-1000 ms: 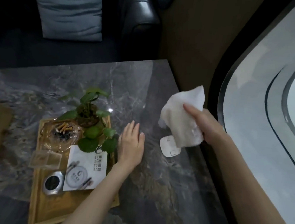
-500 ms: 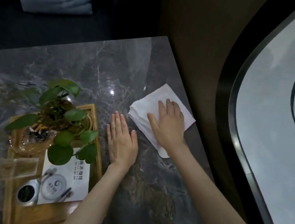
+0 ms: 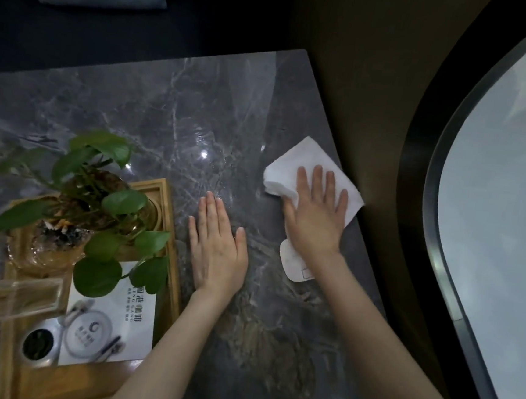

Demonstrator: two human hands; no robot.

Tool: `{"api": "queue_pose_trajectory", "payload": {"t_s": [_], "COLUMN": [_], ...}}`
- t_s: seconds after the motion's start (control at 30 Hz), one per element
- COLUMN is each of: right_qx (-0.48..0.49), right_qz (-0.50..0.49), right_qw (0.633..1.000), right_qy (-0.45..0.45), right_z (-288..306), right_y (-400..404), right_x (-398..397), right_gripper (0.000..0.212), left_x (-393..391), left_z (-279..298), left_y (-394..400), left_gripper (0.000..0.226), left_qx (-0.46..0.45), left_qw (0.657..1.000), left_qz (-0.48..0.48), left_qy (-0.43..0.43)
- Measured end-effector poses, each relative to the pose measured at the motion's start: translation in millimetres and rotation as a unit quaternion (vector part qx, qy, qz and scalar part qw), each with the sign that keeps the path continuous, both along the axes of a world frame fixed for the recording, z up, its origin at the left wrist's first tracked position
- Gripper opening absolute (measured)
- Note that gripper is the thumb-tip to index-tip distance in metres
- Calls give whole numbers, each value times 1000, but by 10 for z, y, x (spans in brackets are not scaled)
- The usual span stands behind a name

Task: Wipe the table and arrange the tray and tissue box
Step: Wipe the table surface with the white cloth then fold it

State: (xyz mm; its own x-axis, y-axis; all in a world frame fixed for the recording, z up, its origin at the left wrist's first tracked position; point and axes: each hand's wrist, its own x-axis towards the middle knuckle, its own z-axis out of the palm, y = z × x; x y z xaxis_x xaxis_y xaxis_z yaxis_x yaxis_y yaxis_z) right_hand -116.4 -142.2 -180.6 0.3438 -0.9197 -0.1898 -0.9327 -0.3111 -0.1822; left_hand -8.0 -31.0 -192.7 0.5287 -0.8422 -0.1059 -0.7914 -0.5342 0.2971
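The right hand (image 3: 316,216) presses flat on the cloth (image 3: 309,162); the left hand (image 3: 217,249) lies flat and empty on the counter (image 3: 167,111).

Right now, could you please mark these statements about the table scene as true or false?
1. The right hand presses a white cloth flat on the table. True.
2. The left hand grips the tray's edge. False: it lies flat on the table beside the wooden tray.
3. The potted plant stands in the tray. True.
4. The cloth lies at the table's left side. False: it lies near the right edge.
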Motion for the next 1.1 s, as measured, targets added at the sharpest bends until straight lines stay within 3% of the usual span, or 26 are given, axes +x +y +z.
{"api": "queue_pose_trajectory", "payload": {"t_s": [0.13, 0.47, 0.7, 0.83, 0.97, 1.1], "right_qx": [-20, -7, 2, 34, 31, 12], "right_qz": [25, 41, 217, 317, 305, 225], "right_qw": [999, 998, 971, 945, 950, 973], "right_qy": [17, -47, -101, -77, -57, -58], "right_z": [27, -35, 11, 42, 82, 75], "right_y": [-317, -606, -289, -178, -227, -376], "right_x": [-13, 547, 482, 123, -201, -342], "right_gripper": [53, 50, 50, 47, 48, 53], "left_x": [-5, -8, -11, -1, -3, -5], "left_z": [-15, -3, 20, 27, 20, 17], "left_y": [-4, -12, -9, -5, -6, -3], "left_gripper": [65, 64, 66, 67, 66, 66], "left_qx": [-4, -4, -6, -12, -10, -12], "left_qw": [1000, 1000, 1000, 1000, 1000, 1000], "left_qz": [5, 13, 11, 14, 10, 10], "left_qy": [0, 6, 12, 16, 18, 19]}}
